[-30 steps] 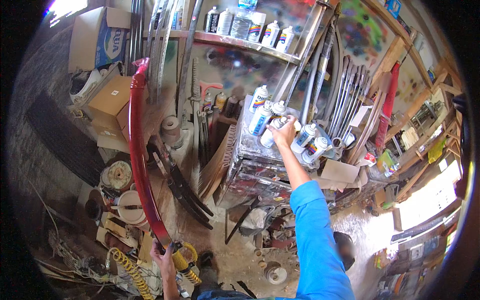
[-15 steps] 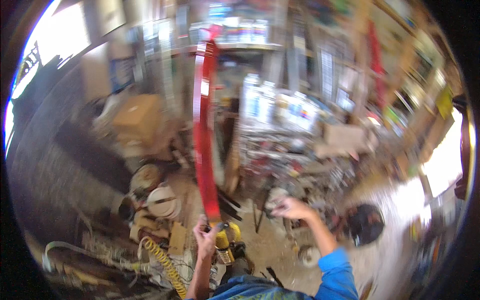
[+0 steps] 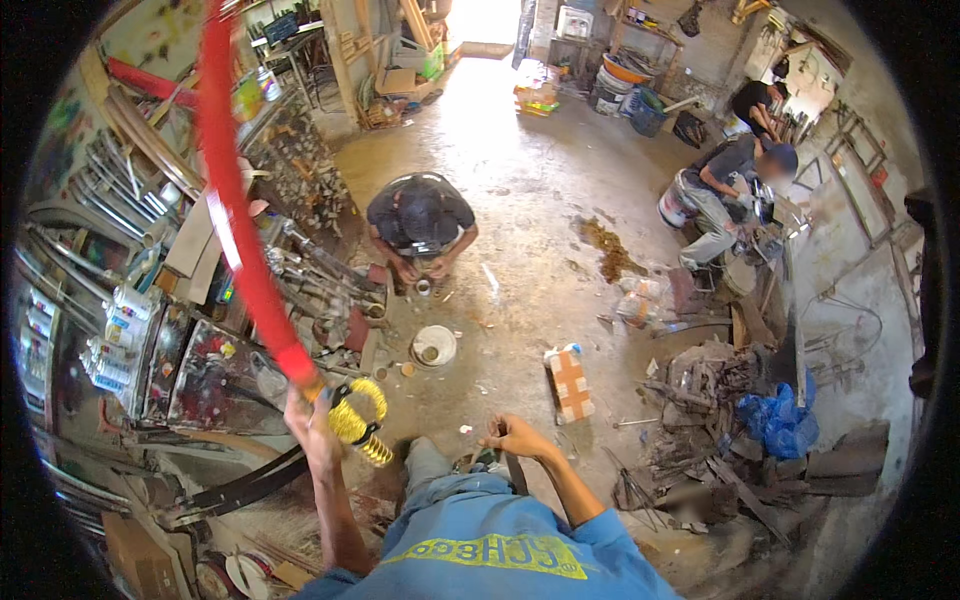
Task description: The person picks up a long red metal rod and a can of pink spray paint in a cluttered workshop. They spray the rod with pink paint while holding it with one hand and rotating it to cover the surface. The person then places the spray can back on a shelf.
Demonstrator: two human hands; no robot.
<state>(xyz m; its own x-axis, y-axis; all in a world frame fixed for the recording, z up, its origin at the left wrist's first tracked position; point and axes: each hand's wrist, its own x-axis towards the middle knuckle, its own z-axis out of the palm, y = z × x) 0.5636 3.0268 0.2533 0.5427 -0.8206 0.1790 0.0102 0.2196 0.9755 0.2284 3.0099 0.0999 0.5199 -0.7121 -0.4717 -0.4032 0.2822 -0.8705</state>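
Note:
In my left hand (image 3: 312, 425) I hold a sword (image 3: 265, 300) by the base of its long, red, slightly curved blade or sheath. It rises up and away to the left, past the top edge of the view. Its hilt (image 3: 352, 412) is yellow-gold, with a rounded guard and a ridged grip, and hangs just right of my fingers. Close to my waist is my right hand (image 3: 518, 438), fingers curled in and thumb against them. Whether something small is pinched there is hidden.
A person (image 3: 420, 215) crouches ahead beside a white bucket (image 3: 433, 346). Another person (image 3: 735, 185) sits working at the right, and a third bends behind. A taped box (image 3: 569, 384) lies on the floor. Metal tubes and spray cans (image 3: 128, 318) crowd the left; a blue bag (image 3: 778, 420) rests among scrap.
My view has swung from the cluttered shelves to the wider workshop floor. The sword stays in my left hand, now leaning left. My right hand has come in closer to my body.

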